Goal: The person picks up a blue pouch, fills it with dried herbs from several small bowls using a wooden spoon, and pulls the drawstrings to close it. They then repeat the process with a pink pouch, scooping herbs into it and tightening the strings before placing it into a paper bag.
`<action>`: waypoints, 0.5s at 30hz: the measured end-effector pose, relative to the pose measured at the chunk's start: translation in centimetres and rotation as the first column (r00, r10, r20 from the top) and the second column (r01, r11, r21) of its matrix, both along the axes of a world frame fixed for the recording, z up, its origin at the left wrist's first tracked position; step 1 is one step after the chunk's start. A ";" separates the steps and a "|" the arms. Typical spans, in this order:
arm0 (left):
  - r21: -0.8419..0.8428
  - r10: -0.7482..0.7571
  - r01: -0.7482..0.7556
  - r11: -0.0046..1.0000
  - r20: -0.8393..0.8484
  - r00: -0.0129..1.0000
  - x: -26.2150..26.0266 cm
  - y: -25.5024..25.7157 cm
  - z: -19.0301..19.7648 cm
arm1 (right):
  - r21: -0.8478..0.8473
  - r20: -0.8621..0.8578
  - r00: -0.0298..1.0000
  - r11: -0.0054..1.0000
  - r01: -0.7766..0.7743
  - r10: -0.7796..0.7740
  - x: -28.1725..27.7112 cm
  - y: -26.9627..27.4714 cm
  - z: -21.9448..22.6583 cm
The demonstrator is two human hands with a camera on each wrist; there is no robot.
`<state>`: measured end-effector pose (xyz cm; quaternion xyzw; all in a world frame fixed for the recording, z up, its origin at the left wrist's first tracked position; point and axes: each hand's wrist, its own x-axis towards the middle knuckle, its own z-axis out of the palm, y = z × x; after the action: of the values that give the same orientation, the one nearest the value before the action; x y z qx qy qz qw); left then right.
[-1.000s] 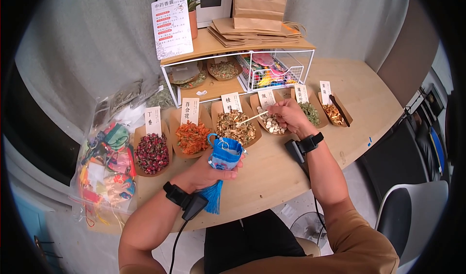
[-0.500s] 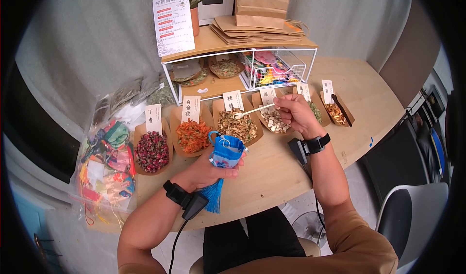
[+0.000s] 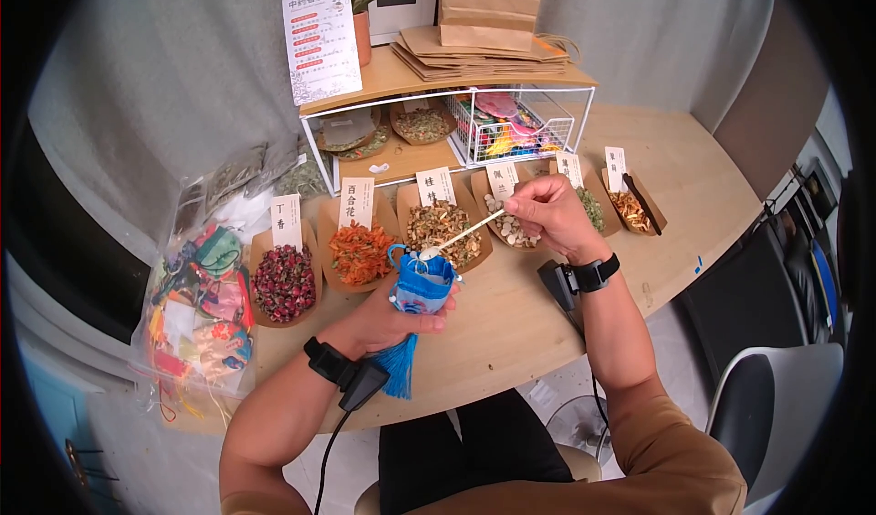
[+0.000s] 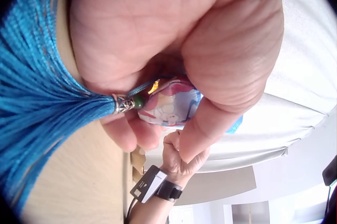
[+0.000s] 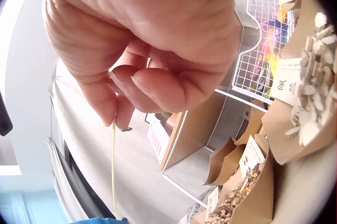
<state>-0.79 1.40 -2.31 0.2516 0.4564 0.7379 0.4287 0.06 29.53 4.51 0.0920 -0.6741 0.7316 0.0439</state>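
Blue pouch (image 3: 422, 289), mouth open, with 1 slim pale spoon (image 3: 470, 230)

The pouch is roughly upright, patterned below its blue rim, 1 blue tassel (image 3: 398, 367) hanging beneath; the spoon slants down, its bowl at the pouch's mouth.

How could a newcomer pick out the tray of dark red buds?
On the table, paper trays line up before the shelf. At the row's left end, beside the plastic bag, sits the bud tray; its buds are dark red, the neighbouring pieces orange.
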 end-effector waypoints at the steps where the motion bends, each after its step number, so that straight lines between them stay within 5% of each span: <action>1: 0.005 0.000 0.000 1.000 -0.009 1.000 0.0 0.0 0.1 | -0.031 0.004 1.000 0.999 0.010 -0.010 0.0 0.0 0.0; 3: 0.005 -0.001 0.001 1.000 -0.017 1.000 0.1 0.0 0.1 | -0.092 0.011 0.999 0.995 0.031 -0.030 -0.3 0.1 -0.1; 6: -0.007 0.003 -0.004 1.000 -0.014 1.000 0.1 0.0 0.2 | 0.029 0.036 0.969 0.970 0.242 -0.243 -1.1 0.8 -0.3; 9: -0.006 0.006 -0.006 1.000 -0.008 1.000 0.0 0.0 0.0 | 0.235 -0.161 0.897 0.867 0.439 -0.411 -2.2 1.8 -1.8; 15: 0.002 -0.001 0.001 1.000 -0.009 1.000 -0.1 0.0 -0.2 | 0.429 -0.061 0.912 0.814 0.391 -0.406 -2.4 1.6 -2.4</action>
<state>-0.89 1.38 -2.54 0.2554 0.4574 0.7371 0.4269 -2.37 31.12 2.16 -0.0558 -0.8242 0.5394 0.1634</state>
